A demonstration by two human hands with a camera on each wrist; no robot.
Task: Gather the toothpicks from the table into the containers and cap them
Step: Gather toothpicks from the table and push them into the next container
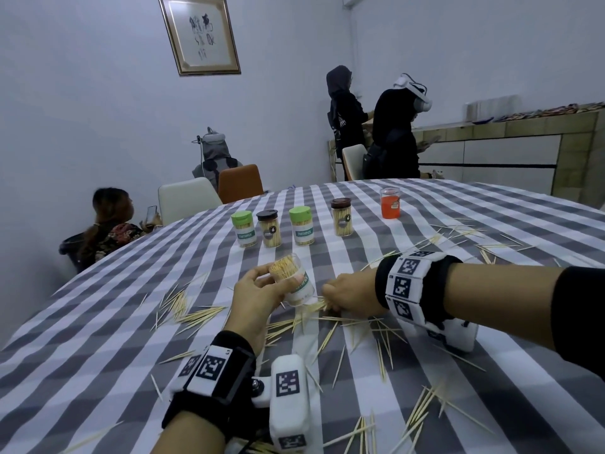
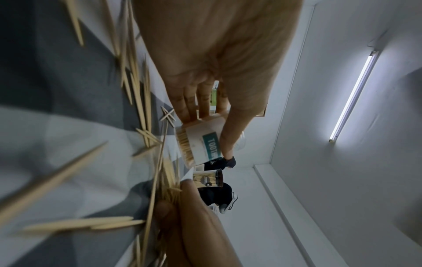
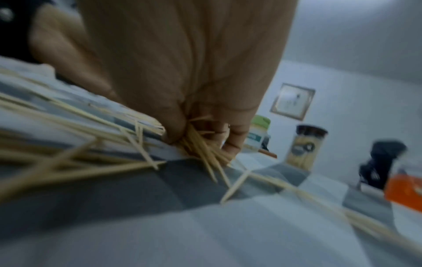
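Toothpicks (image 1: 330, 326): scattered loose over the checked tablecloth (image 1: 98, 322), thickest in front of the person.
Open container (image 1: 293, 280): uncapped, tilted, packed with toothpicks, its base just above the cloth.
Left hand (image 1: 255, 296): fingers and thumb curled round the open container, holding it.
Right hand (image 1: 347, 298): down on the cloth just right of the container, fingers pinching a bunch of toothpicks (image 3: 203, 144).
Capped containers (image 1: 271, 228): four standing upright in a row farther back, two green-lidded, two dark-lidded.
Orange jar (image 1: 390, 203): upright, right of that row.
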